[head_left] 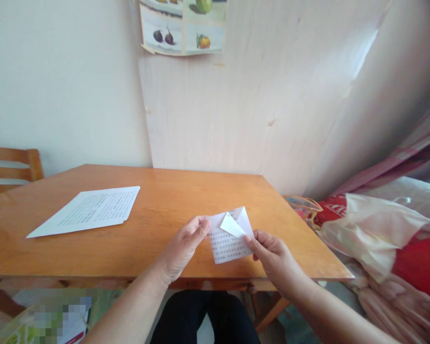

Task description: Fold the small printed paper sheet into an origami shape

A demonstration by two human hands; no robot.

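Note:
A small folded sheet of printed paper (229, 246) is held up over the near part of the table, roughly square, with a white triangular flap lying across its upper face. My left hand (186, 243) pinches its left edge between thumb and fingers. On the other side, my right hand (270, 248) grips the right edge, the thumb pressing on the tip of the flap. The fingers behind the paper are partly hidden.
On the wooden table (186, 196), a stack of printed sheets (96, 208) lies to the left. A wooden chair (34, 165) stands beyond the left end. Bags and cloth (376, 229) are piled off the right edge. A fruit poster (182, 28) hangs on the wall.

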